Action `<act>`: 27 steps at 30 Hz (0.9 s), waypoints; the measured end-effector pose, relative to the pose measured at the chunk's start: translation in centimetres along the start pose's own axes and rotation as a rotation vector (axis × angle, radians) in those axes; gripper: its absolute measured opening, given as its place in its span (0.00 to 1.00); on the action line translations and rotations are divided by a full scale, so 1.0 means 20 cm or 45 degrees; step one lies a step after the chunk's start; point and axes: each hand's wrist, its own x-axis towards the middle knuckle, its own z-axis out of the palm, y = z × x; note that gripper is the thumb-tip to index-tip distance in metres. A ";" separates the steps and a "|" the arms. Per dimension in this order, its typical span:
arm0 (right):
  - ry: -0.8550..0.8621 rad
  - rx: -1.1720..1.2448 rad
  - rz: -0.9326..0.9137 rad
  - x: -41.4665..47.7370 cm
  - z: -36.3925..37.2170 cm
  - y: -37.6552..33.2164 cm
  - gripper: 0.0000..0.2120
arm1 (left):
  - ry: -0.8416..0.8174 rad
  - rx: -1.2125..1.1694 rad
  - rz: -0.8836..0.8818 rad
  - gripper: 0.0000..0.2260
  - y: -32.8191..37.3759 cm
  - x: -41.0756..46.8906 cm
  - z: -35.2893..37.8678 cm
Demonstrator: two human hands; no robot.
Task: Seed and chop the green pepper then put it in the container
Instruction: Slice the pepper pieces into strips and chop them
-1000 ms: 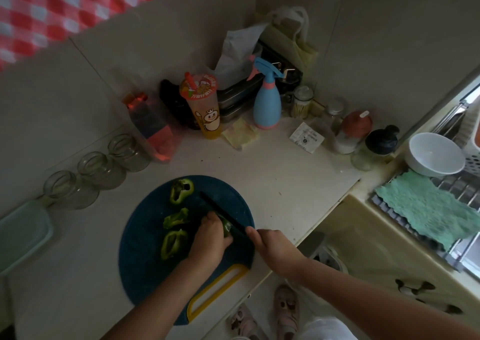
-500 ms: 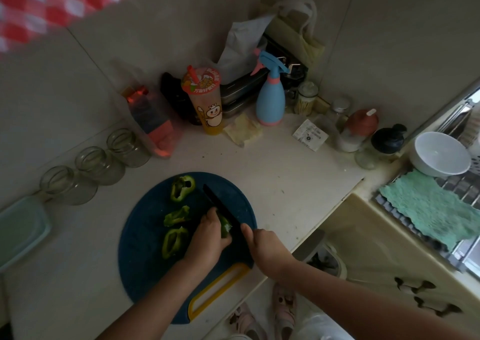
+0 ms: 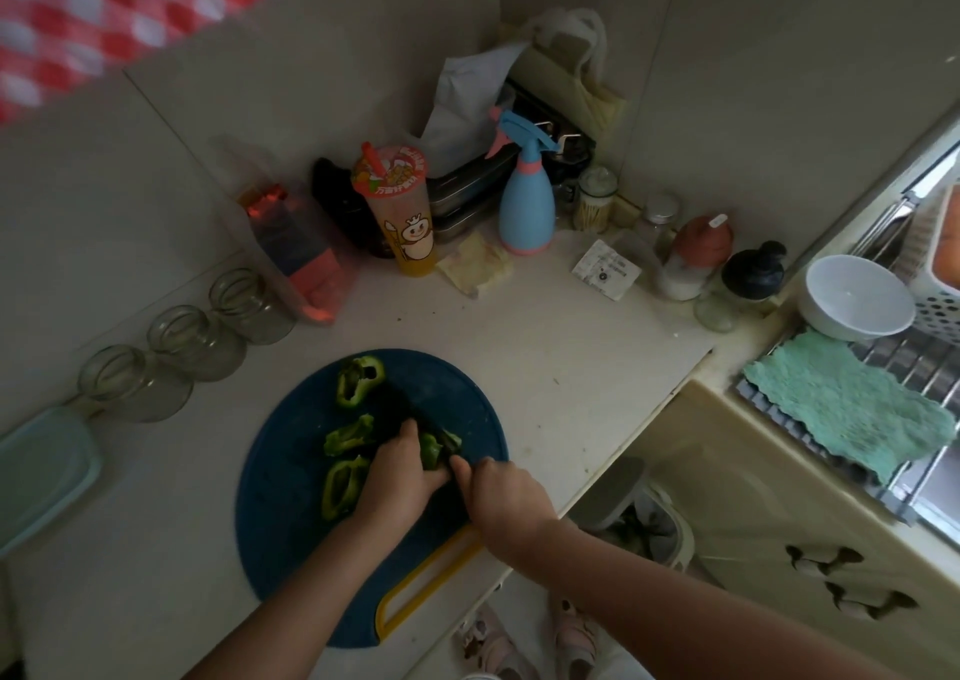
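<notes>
Fingers point(image 3: 410, 432) of the left hand point(image 3: 397, 482) pinned a green pepper point(image 3: 430, 453) piece on the blue cutting board point(image 3: 291, 534) while the right hand point(image 3: 506, 497) gripped the knife point(image 3: 415, 419), mid-chop; next, likely another slice.

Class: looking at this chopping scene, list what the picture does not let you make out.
Head view:
- Knife: dark blade blends into the dark cutting board; handle hidden in the right hand.
- Pepper piece being cut: mostly covered by the left hand.
- Container: cut off by the left edge.
</notes>
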 end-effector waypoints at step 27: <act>0.008 0.175 -0.135 -0.13 -0.02 0.09 0.23 | 0.092 -0.210 0.047 0.20 -0.04 -0.01 0.04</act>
